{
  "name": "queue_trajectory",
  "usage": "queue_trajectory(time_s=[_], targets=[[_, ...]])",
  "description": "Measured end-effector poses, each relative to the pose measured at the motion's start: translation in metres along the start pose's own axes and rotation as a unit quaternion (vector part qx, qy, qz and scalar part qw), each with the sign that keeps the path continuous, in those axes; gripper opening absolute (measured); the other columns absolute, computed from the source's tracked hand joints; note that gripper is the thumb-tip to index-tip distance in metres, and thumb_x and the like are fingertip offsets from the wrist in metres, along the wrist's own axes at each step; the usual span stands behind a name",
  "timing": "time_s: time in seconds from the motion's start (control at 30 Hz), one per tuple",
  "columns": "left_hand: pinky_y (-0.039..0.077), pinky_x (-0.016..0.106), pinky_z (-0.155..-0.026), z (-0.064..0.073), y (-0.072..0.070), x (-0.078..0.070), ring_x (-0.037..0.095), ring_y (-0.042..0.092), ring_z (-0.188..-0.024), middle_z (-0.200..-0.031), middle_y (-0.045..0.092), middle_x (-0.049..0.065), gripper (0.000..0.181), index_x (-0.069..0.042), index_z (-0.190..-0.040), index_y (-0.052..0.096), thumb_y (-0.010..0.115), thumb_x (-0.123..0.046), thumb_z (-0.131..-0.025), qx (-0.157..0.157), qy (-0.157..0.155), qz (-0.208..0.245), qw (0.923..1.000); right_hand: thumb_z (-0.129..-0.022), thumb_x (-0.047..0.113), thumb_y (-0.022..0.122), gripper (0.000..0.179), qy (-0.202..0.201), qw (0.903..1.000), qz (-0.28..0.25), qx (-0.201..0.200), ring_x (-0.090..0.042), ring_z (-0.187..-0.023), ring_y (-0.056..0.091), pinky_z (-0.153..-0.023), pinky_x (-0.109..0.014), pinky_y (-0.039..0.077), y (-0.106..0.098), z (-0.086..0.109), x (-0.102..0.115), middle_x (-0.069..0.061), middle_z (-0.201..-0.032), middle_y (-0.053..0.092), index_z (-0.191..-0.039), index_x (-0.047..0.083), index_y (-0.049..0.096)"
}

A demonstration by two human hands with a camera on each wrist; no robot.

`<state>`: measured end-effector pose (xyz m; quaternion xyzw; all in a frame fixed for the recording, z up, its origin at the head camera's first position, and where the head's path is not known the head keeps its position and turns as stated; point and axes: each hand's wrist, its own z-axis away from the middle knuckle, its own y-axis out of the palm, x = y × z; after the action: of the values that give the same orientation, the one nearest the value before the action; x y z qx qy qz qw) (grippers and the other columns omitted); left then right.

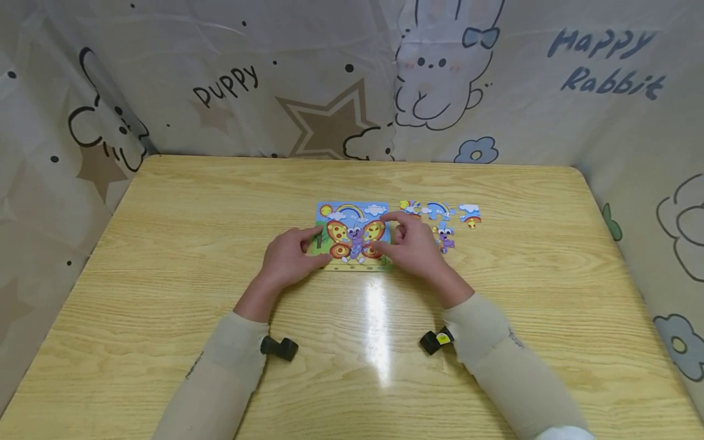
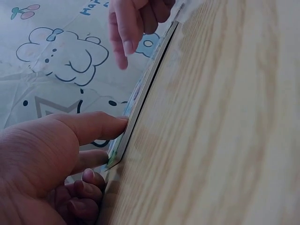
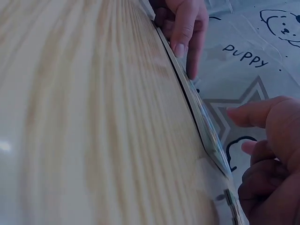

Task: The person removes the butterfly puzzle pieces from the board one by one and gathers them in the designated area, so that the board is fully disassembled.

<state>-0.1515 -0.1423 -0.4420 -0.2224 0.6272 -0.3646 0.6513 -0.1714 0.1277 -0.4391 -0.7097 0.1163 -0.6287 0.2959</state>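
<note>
Board (image 1: 356, 234), rectangular, blue-green, butterfly-printed: left hand (image 1: 288, 256), thumb-forefinger parted, touches nine-o'clock edge (press lightly); right hand (image 1: 414, 245), likewise parted, empty, at three.

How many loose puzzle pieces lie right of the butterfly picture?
4 visible: far row, left piece, middle piece and right piece; nearer, a purple piece beside the right hand, which may hide more.

My puzzle (image 1: 355, 234) shows a purple butterfly with orange-and-yellow wings on blue and green. The loose pieces (image 1: 440, 211) carry blue, purple and rainbow stripes. My sleeves (image 1: 220, 373) are beige, the table (image 1: 192, 238) yellowish with wood grain, the cloth (image 1: 165, 36) pale with brown stars and blue flowers.
</note>
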Motion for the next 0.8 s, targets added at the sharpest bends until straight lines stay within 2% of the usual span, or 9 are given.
queue_trajectory(time_s=[0.33,0.8], targets=[[0.028,0.036,-0.063,0.000,0.000,0.001,0.021,0.041,-0.069,-0.080,0.048,0.005,0.067,-0.018,-0.143,0.058,0.079,-0.040,-0.083,-0.001,0.000,0.004,1.0000,-0.086,0.022,0.079,0.047,0.020,0.9996,0.000,0.017,-0.015,-0.052,0.037,-0.052,-0.033,0.032,0.015,-0.005,0.001,0.000,-0.059,0.042,-0.128,0.010,0.063],[0.029,0.036,-0.064,0.001,-0.001,-0.001,0.022,0.042,-0.070,-0.080,0.048,0.005,0.067,-0.018,-0.143,0.058,0.079,-0.040,-0.083,0.000,-0.006,0.007,1.0000,-0.089,0.021,0.075,0.040,0.034,0.9982,0.035,0.034,-0.017,-0.052,0.043,-0.051,-0.033,0.035,0.019,-0.010,0.003,-0.002,-0.061,0.049,-0.127,0.009,0.065]])
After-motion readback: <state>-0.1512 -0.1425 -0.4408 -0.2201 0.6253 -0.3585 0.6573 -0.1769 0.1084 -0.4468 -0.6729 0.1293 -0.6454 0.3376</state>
